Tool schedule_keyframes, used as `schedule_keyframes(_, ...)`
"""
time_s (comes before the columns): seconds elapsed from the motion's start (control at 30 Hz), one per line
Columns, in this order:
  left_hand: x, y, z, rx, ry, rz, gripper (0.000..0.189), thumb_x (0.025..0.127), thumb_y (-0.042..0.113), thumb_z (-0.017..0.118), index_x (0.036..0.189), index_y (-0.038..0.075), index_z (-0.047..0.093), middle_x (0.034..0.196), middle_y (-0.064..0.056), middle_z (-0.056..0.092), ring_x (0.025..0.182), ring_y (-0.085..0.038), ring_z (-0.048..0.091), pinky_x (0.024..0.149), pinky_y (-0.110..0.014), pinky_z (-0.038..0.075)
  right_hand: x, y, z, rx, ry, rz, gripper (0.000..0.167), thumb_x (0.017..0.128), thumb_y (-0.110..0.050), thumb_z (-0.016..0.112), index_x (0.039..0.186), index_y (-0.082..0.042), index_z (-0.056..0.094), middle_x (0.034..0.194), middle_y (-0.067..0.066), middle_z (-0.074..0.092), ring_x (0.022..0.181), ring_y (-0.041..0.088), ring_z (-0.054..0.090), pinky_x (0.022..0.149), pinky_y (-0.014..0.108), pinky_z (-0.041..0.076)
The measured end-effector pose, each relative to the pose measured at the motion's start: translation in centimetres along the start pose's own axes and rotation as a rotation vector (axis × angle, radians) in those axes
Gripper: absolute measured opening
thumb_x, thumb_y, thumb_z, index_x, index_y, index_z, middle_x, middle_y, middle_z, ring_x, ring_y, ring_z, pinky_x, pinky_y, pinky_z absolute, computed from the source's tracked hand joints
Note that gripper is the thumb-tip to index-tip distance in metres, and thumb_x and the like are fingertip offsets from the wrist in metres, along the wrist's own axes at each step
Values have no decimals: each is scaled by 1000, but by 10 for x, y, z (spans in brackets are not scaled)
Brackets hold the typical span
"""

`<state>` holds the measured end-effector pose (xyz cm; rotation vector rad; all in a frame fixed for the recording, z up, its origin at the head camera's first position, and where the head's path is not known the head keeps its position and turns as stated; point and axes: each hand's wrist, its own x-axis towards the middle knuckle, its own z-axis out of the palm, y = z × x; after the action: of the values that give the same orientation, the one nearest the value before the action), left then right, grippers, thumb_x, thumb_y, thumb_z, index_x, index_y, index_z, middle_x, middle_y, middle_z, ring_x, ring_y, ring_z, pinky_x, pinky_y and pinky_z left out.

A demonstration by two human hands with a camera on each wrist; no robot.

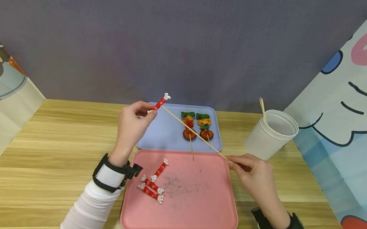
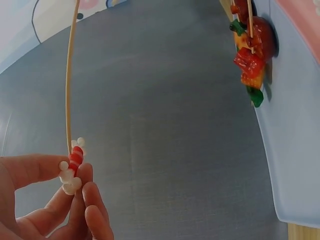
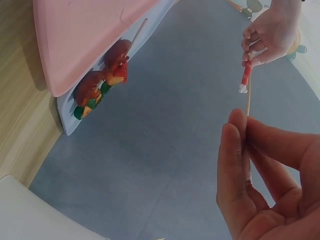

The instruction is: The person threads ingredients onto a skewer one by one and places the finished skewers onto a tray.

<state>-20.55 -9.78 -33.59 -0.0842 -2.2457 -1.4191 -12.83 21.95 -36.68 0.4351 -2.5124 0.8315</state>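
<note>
Between thumb and fingers my left hand [image 1: 133, 125] pinches a small red piece with white knobbed ends [image 1: 159, 104], held above the blue tray. A thin wooden skewer [image 1: 198, 134] slants across the trays, its near end pinched by my right hand [image 1: 256, 177]. In the left wrist view the skewer's [image 2: 69, 80] far tip meets the side of the red piece [image 2: 76, 159]; whether it has gone in, I cannot tell. Three similar red-and-white pieces [image 1: 152, 184] lie on the left part of the pink tray [image 1: 199, 212].
Behind the pink tray, the blue tray [image 1: 153, 135] bears two loaded skewers [image 1: 188, 121] with green, orange, red and brown food pieces. A white cup [image 1: 261, 139] holding wooden sticks [image 1: 262, 108] stands at the right. A grey panel [image 1: 178, 45] rises behind the wooden table [image 1: 55, 152].
</note>
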Motion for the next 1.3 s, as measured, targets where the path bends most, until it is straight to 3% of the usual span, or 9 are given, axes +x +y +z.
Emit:
schedule_keyframes(0.43,-3,0,6,54,35,89,11,81,15,72,87,6,73,79,-7,71,69,-17,63,59,-26,44,-2,-2,2,43,-19,15,17,72,-3,80,86,-13,78,74,-4,70,65,4,63,60,8,48)
schedule_keyframes(0.9,-4,-2,12,98,91,183,10,82,11,69,88,5,74,75,-10,67,65,-22,61,58,-31,46,-2,3,5,81,-32,6,18,73,0,78,87,-9,77,76,-2,70,66,2,60,60,9,47)
schedule_keyframes(1.07,-6,-3,14,143,89,203,11,84,10,67,89,4,74,76,-11,66,66,-27,62,58,-32,46,-2,5,7,105,-30,13,19,73,2,78,88,-9,77,76,-1,70,67,2,60,60,9,47)
schedule_keyframes(1.3,-7,-4,17,154,94,230,10,82,6,68,88,2,74,74,-12,66,62,-23,60,57,-33,48,-3,3,9,126,-22,14,19,73,3,77,89,-8,77,78,0,71,69,3,62,62,8,48)
